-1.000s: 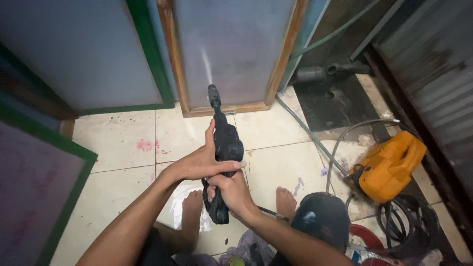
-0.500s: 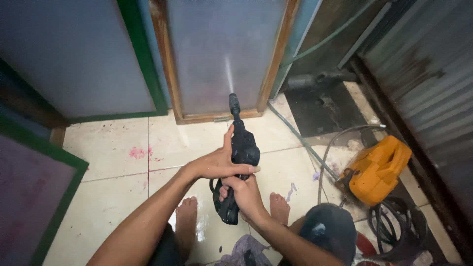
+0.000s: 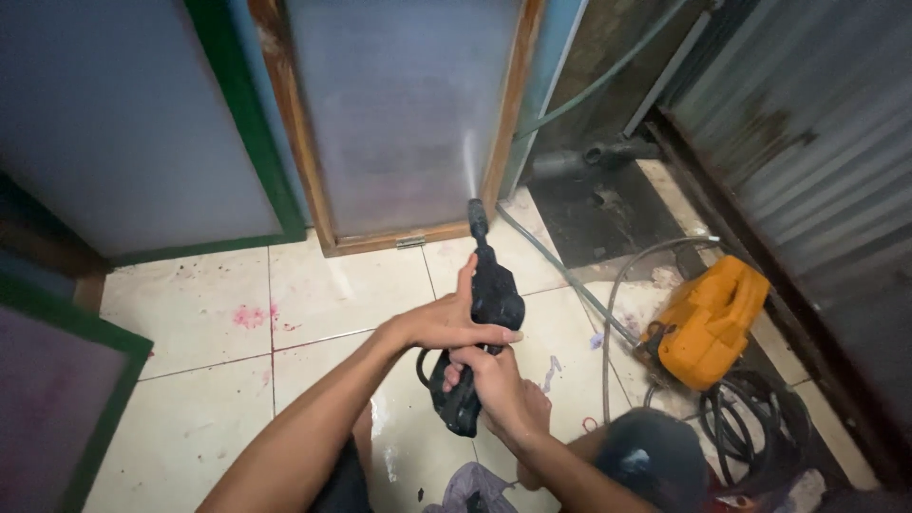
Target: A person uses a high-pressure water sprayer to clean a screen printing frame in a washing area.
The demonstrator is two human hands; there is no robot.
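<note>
A black pressure-washer spray gun [image 3: 489, 299] points away from me, and a thin jet of water leaves its nozzle and hits a brown wooden-framed screen panel [image 3: 404, 114] leaning upright ahead. My left hand [image 3: 446, 318] wraps over the gun's body from the left. Lower down, my right hand [image 3: 499, 389] grips the gun's handle. Both forearms reach in from the bottom edge.
A green-framed panel [image 3: 123, 123] leans at the left, another green frame [image 3: 57, 399] at the lower left. An orange pressure-washer unit [image 3: 708, 318] with coiled black hose [image 3: 750, 427] sits at the right by a corrugated metal wall [image 3: 817, 161]. The tiled floor [image 3: 209, 380] is wet.
The gun and both hands have shifted to the right, and the water jet has moved across the brown-framed panel toward its right edge. My grip is unchanged.
</note>
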